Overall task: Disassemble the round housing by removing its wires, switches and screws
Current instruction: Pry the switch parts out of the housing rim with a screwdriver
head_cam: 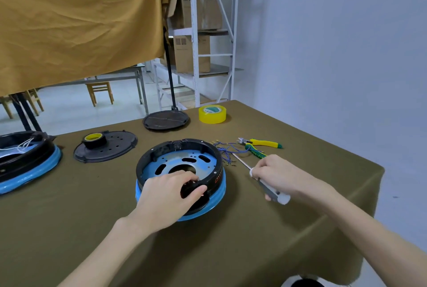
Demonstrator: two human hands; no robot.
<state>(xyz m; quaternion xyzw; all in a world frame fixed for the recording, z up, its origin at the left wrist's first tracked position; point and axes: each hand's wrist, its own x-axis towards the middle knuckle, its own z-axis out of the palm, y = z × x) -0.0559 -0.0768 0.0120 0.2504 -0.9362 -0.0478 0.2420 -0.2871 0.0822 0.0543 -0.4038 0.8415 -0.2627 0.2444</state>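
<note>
Table (300, 229) edge near screwdriver (265, 186); housing (182, 166) central

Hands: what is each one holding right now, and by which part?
Right hand grips the screwdriver by its handle. Left hand grips a dark part at the near rim of the round housing.

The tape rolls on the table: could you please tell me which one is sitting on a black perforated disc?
The smaller dark roll with yellow inside; it sits on the perforated disc. The large yellow roll lies directly on the cloth.
</note>
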